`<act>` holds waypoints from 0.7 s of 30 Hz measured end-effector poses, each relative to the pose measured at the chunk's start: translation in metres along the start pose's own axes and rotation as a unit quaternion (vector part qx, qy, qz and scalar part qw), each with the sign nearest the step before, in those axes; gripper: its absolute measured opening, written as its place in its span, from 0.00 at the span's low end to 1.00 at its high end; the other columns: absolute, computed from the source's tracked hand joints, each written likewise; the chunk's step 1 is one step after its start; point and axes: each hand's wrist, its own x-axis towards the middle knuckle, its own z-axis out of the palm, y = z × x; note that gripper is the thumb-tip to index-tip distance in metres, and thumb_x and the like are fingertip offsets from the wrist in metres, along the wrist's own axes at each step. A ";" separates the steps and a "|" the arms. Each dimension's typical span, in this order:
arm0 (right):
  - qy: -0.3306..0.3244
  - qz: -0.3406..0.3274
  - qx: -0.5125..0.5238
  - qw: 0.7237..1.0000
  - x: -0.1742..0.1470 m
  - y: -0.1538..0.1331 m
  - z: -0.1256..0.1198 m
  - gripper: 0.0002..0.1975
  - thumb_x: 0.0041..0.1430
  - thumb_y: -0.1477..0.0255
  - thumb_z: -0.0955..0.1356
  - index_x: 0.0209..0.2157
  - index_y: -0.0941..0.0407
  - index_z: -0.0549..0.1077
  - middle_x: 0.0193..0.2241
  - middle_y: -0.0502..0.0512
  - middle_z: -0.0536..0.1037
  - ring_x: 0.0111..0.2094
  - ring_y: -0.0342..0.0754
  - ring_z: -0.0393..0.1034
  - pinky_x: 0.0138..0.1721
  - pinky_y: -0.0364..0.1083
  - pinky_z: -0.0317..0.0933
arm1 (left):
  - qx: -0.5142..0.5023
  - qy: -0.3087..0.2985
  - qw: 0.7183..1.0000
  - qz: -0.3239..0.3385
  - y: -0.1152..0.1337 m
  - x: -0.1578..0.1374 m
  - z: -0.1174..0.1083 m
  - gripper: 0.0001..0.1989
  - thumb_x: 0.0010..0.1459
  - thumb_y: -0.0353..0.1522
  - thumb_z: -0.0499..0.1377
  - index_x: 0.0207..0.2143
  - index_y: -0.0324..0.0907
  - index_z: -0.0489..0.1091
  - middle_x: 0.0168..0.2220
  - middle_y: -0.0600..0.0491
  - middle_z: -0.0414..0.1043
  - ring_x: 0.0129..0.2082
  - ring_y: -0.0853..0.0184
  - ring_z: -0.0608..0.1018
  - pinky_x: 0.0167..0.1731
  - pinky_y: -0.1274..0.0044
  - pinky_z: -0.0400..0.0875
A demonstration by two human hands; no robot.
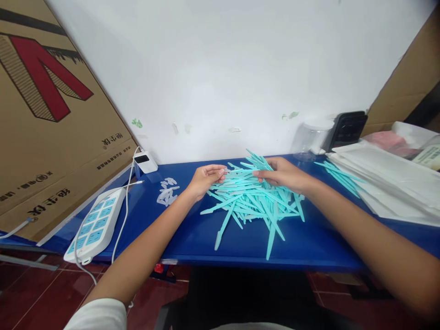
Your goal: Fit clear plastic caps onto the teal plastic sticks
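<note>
Around turquoise sticks [252, 201]: right hand [282, 174], two o'clock, grips several that slackening could scatter; left hand [206, 180], ten o'clock, narrow, hold unclear.

Slim turquoise sticks [254, 197] with tapered ends lie crisscrossed in a loose heap on the desk [192, 243], several pointing toward its front edge.

Black Chinese characters [49, 201] stand on the cardboard box [62, 142] — wording not surely legible.
</note>
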 end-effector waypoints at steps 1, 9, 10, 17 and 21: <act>0.001 0.001 0.001 1.000 0.000 0.000 0.000 0.17 0.57 0.56 0.75 0.30 0.56 0.74 0.23 0.48 0.71 0.19 0.39 0.52 0.21 0.45 0.43 | 0.005 -0.004 1.000 0.003 0.000 -0.001 0.001 0.27 0.48 0.42 0.77 0.47 0.36 0.81 0.41 0.44 0.82 0.32 0.70 0.79 0.39 0.73 0.76; 0.003 -0.009 -0.013 1.000 -0.003 -0.008 -0.004 0.19 0.55 0.54 0.75 0.31 0.56 0.74 0.21 0.48 0.69 0.19 0.39 0.52 0.21 0.45 0.45 | 0.019 -0.002 1.000 0.023 0.000 -0.001 0.003 0.26 0.49 0.48 0.75 0.39 0.34 0.81 0.33 0.46 0.81 0.29 0.69 0.79 0.36 0.72 0.77; 0.003 -0.011 -0.015 1.000 -0.004 -0.009 -0.003 0.19 0.55 0.55 0.75 0.31 0.56 0.74 0.23 0.49 0.71 0.19 0.39 0.53 0.21 0.45 0.46 | 0.023 -0.001 0.999 0.024 0.000 -0.001 0.003 0.26 0.49 0.48 0.75 0.39 0.34 0.81 0.33 0.46 0.81 0.29 0.69 0.79 0.36 0.72 0.77; 0.000 -0.016 -0.019 1.000 -0.003 -0.007 -0.002 0.18 0.55 0.55 0.75 0.32 0.56 0.75 0.28 0.52 0.76 0.20 0.40 0.56 0.21 0.45 0.47 | 0.050 -0.012 0.998 0.023 0.003 -0.005 0.007 0.25 0.51 0.48 0.73 0.40 0.35 0.81 0.34 0.46 0.81 0.29 0.69 0.78 0.35 0.73 0.76; -0.002 -0.013 -0.021 1.000 -0.003 -0.006 -0.003 0.18 0.54 0.55 0.75 0.31 0.56 0.75 0.25 0.51 0.73 0.19 0.39 0.54 0.21 0.45 0.46 | 0.051 -0.005 0.998 0.024 0.003 -0.004 0.007 0.26 0.50 0.49 0.73 0.39 0.36 0.81 0.34 0.47 0.81 0.28 0.69 0.77 0.34 0.73 0.76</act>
